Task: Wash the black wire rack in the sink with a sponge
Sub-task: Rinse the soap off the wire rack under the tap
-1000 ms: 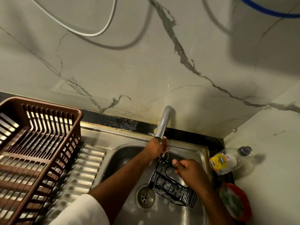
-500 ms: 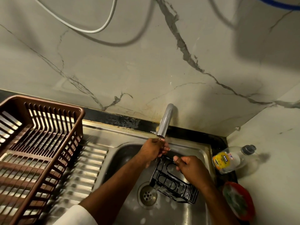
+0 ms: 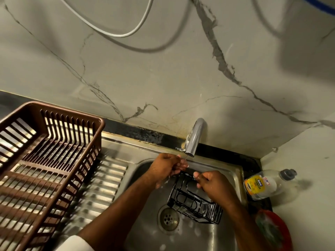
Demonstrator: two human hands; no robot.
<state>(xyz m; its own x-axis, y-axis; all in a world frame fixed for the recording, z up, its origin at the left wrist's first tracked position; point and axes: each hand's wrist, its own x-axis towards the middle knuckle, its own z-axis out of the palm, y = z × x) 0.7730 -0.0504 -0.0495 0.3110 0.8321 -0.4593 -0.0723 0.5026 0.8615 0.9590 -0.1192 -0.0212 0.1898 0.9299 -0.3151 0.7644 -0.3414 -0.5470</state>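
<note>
The black wire rack stands tilted in the steel sink, to the right of the drain. My right hand grips its upper edge. My left hand is just under the grey tap spout, fingers curled at the rack's top corner with water running over them. Whether it holds the wire I cannot tell. No sponge shows clearly. A red dish at the right holds something green.
A brown plastic dish basket sits on the ribbed drainboard at the left. A clear dish-soap bottle with a yellow label lies on the counter right of the sink. Marble wall behind, with a white cable hanging.
My hands and the rack stay nearly in place under the tap. My left hand has shifted slightly at the spout. The view has tilted a little.
</note>
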